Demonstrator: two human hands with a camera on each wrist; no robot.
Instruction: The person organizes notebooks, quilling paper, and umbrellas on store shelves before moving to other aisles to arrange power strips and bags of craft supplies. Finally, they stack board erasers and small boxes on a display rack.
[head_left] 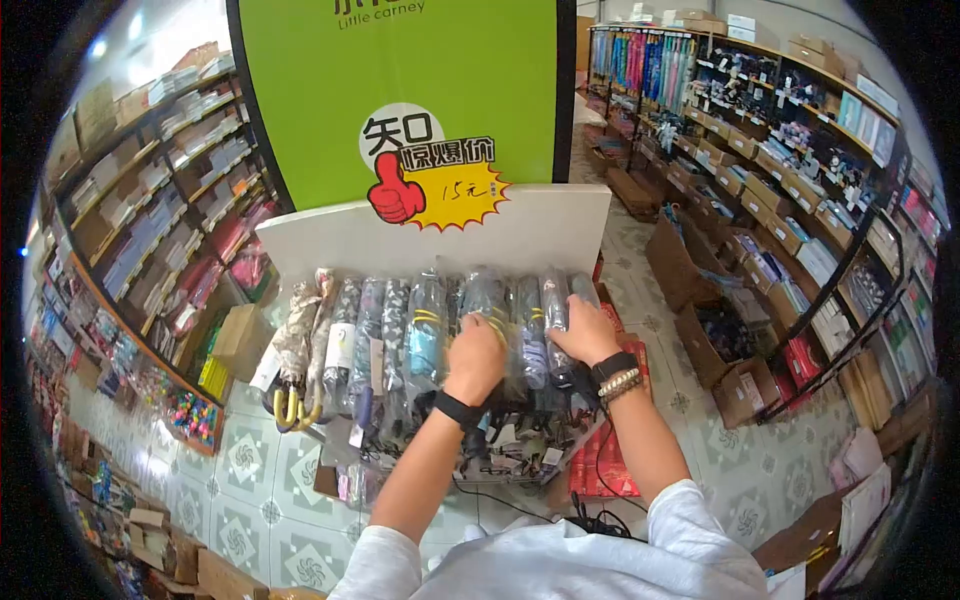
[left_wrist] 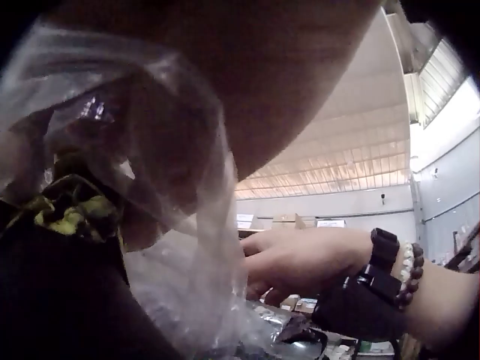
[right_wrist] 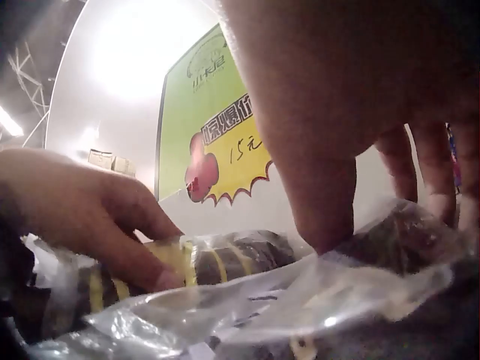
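Umbrellas in clear plastic sleeves lie side by side across a display, handles toward the person. My left hand [head_left: 475, 358] curls its thumb and fingers round a dark umbrella with yellow stripes [right_wrist: 217, 262]; its sleeve [left_wrist: 187, 277] fills part of the left wrist view. Farther right, my right hand [head_left: 590, 335] rests on the plastic of a wrapped umbrella [head_left: 556, 300], thumb apart from the extended fingers. In the right wrist view the thumb of the right hand [right_wrist: 330, 112] touches the clear plastic. A light-blue umbrella [head_left: 424, 345] lies left of the left hand.
A white board [head_left: 540, 215] with a yellow price sign [head_left: 455, 197] stands behind the umbrellas. Curved yellow handles [head_left: 290, 410] hang at the left front. Stocked shelves line both sides, red packages [head_left: 610, 460] sit at right, and cardboard boxes [head_left: 745, 390] stand on the tiled floor.
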